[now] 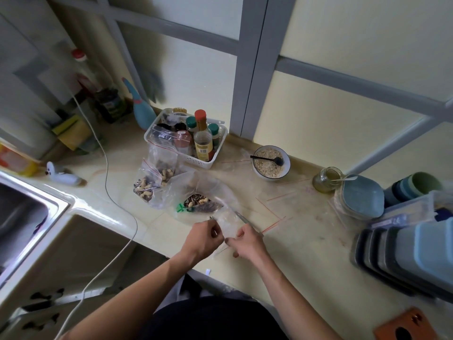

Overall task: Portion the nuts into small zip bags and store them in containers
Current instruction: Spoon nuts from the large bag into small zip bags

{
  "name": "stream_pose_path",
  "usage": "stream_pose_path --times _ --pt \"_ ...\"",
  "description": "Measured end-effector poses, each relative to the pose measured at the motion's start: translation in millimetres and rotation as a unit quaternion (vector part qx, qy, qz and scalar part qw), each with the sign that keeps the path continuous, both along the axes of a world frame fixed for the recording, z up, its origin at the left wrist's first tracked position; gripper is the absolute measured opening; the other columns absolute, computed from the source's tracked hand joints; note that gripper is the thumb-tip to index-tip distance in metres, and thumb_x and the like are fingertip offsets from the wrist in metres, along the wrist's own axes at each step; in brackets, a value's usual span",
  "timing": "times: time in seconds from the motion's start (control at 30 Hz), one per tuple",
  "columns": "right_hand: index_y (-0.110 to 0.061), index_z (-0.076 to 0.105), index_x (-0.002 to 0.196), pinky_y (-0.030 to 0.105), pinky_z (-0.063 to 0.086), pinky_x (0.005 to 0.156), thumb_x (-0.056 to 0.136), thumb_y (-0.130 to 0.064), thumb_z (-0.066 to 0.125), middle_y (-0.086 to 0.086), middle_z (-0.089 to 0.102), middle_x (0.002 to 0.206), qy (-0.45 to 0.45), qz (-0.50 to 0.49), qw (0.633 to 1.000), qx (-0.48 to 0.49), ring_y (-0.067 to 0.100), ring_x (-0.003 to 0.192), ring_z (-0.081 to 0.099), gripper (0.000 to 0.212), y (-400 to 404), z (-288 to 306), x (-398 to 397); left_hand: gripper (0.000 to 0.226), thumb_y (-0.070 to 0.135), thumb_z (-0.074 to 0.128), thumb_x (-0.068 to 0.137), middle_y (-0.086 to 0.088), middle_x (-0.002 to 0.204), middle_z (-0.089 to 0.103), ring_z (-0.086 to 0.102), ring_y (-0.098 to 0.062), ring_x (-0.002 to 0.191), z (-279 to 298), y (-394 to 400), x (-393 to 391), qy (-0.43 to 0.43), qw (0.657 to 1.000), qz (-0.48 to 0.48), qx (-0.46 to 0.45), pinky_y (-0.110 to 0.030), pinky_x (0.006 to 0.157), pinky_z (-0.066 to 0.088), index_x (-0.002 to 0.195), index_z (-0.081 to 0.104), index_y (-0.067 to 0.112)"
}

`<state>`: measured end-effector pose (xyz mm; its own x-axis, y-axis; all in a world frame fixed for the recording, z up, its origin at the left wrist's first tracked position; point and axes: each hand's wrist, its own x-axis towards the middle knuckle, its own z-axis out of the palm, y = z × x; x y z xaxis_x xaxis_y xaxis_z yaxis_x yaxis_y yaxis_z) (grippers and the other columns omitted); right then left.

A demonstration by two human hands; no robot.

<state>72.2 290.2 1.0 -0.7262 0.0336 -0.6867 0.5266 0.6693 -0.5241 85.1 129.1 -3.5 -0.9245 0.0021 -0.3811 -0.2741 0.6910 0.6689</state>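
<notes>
My left hand (204, 238) and my right hand (246, 240) pinch the two sides of a small clear zip bag (226, 224) near the counter's front edge. My right hand also grips a thin metal utensil (241, 218) that points toward a large open plastic bag of mixed nuts and seeds (198, 201) just beyond. A green clip (179, 207) lies by that bag. Two filled small zip bags (149, 182) stand to its left, one leaning on the white basket. Stacked blue containers (407, 256) sit at the right.
A white basket of bottles (188, 138) stands behind the bags. A bowl of oats with a black spoon (270, 161), a glass jar (329, 179) and empty flat zip bags (277, 202) lie right of centre. A sink (22, 217) is at left, with a white cable (107, 182) crossing the counter.
</notes>
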Motion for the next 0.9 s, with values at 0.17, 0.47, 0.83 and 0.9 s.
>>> stream_pose_path --times 0.17,0.47,0.83,0.9 --pt "-0.019 0.052 0.094 0.029 0.052 0.069 0.084 -0.02 0.069 0.001 0.063 0.1 0.031 0.016 0.997 0.062 0.021 0.086 0.064 0.02 11.7 -7.7 1.7 0.01 0.023 0.068 0.075 0.003 0.061 0.064 0.062 -0.017 0.059 4.2 -6.5 -7.4 0.014 0.996 0.077 -0.033 -0.031 0.056 0.048 0.081 0.061 0.018" --pt "-0.015 0.058 0.095 0.016 0.044 0.07 0.088 -0.012 0.067 -0.005 0.058 0.092 0.401 0.076 0.91 -0.072 0.008 0.079 0.054 0.012 2.4 17.9 7.2 0.018 0.018 0.069 0.076 0.002 0.06 0.061 0.059 -0.02 0.058 0.6 -2.5 -5.3 0.032 0.994 0.099 -0.029 -0.034 0.056 0.047 0.09 0.056 0.017" --pt "-0.023 0.067 0.123 0.034 0.052 0.085 0.096 -0.006 0.047 0.005 0.068 0.122 0.127 0.358 0.919 0.107 0.027 0.107 0.065 0.037 5.9 29.9 -4.6 0.008 0.023 0.064 0.08 0.0 0.06 0.063 0.062 -0.016 0.057 0.8 -2.9 -7.9 0.049 0.993 0.103 0.028 -0.038 0.06 0.054 0.083 0.057 0.024" --pt "-0.031 0.058 0.136 0.037 0.054 0.087 0.094 -0.004 0.046 0.005 0.066 0.126 0.099 0.39 0.908 0.116 0.028 0.11 0.064 0.052 7.9 30.6 -5.4 0.007 0.019 0.064 0.081 0.001 0.057 0.059 0.053 -0.01 0.051 3.7 -1.1 -5.9 0.055 0.996 0.065 0.032 -0.032 0.054 0.045 0.084 0.058 0.022"
